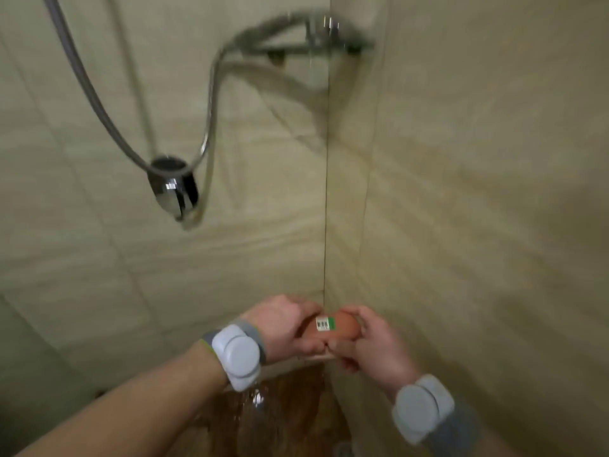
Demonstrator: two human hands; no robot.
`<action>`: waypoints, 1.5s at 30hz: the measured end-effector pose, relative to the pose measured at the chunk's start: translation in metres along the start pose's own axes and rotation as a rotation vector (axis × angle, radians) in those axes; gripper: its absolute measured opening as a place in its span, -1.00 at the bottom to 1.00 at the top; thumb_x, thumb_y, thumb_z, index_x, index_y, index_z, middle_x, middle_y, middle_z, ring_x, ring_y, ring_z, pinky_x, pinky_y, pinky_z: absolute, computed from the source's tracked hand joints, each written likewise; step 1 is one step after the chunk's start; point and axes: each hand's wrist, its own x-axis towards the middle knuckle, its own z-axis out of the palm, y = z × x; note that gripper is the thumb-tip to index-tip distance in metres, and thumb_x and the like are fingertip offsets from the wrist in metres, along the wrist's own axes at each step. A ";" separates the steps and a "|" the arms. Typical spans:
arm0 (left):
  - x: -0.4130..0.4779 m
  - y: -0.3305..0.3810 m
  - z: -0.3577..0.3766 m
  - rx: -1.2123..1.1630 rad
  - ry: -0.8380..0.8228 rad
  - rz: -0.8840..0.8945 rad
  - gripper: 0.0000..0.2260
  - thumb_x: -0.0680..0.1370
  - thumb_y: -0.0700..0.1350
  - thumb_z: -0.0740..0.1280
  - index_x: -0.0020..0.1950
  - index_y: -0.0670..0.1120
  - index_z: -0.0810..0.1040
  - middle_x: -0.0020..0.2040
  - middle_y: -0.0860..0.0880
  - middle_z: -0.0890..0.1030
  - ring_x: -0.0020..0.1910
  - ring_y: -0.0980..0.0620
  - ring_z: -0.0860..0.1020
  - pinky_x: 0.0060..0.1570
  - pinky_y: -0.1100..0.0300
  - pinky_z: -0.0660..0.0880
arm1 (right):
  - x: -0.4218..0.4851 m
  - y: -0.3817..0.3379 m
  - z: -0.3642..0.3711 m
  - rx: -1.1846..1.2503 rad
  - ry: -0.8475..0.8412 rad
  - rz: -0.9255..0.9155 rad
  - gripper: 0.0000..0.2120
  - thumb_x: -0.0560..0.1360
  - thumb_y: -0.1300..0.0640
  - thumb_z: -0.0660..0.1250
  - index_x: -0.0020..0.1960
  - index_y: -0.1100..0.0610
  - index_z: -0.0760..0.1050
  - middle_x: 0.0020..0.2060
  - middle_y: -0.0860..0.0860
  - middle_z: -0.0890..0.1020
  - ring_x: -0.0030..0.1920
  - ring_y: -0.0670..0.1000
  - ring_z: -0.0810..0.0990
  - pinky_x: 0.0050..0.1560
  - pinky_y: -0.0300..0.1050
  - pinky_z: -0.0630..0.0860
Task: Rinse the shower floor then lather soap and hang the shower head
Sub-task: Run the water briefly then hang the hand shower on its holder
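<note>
A reddish-brown soap bar with a small barcode sticker sits between both hands, low in the corner of the shower. My left hand grips its left end and my right hand curls around its right end. Both wrists carry grey bands. The chrome shower head hangs against the left tiled wall, face up, looped in its silver hose. The wet brown shower floor lies below my hands. The picture is blurred.
A chrome tap fitting with a shelf-like bar is mounted high near the corner. Beige tiled walls close in on the left and right, meeting at the corner behind my hands.
</note>
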 end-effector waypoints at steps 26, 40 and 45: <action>0.107 -0.083 -0.416 0.179 0.692 0.080 -0.54 0.47 0.17 0.35 0.29 -0.03 0.50 0.15 -0.07 0.61 0.08 -0.04 0.56 -0.01 0.25 0.40 | 0.115 -0.438 -0.062 -0.350 0.397 -0.515 -0.54 0.35 0.05 0.54 0.20 0.14 0.54 -0.02 0.09 0.65 -0.14 0.05 0.65 -0.13 -0.05 0.60; 0.221 -0.183 -0.446 -0.072 0.765 0.042 -0.59 0.46 0.12 0.39 0.25 -0.02 0.54 0.13 -0.06 0.63 0.04 -0.04 0.58 -0.03 0.26 0.40 | 0.240 -0.511 -0.045 -0.594 0.535 -0.416 -0.61 0.43 0.10 0.46 0.23 0.15 0.56 0.06 0.10 0.64 -0.04 0.07 0.59 -0.12 -0.14 0.45; 0.236 -0.193 -0.427 -0.061 0.679 -0.019 -0.58 0.43 0.15 0.41 0.22 0.01 0.55 0.10 -0.06 0.63 0.02 -0.03 0.57 -0.03 0.25 0.42 | 0.263 -0.497 -0.042 -0.679 0.481 -0.326 -0.72 0.48 0.13 0.40 0.15 0.20 0.60 0.01 0.14 0.67 0.00 0.15 0.64 0.01 -0.03 0.57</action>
